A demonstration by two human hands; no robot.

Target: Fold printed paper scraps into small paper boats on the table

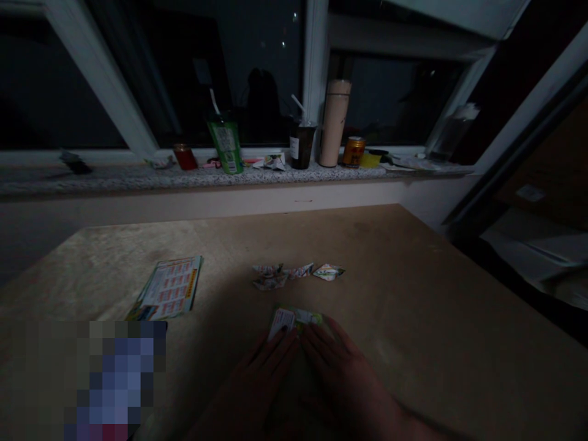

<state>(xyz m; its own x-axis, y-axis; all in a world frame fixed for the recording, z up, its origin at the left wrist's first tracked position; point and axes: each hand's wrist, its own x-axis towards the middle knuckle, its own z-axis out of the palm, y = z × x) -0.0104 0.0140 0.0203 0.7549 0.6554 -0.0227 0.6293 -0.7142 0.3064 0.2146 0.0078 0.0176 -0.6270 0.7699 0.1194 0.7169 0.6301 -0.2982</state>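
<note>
My left hand [264, 373] and my right hand [340, 367] lie side by side on the brown table [413, 294], fingers stretched flat and pressing on a piece of printed paper [291, 318]. Only the paper's far edge shows beyond my fingertips, with a white corner folded up at the left. Beyond it lie several small folded paper pieces [296, 274] in a loose row, apart from my hands. The light is dim.
A stack of printed leaflets [169, 288] lies at the left of the table. A blurred patch covers the lower left. On the stone windowsill [114, 179] stand a green cup [225, 144], a dark cup [302, 144], a tall flask [334, 122], cans and scraps.
</note>
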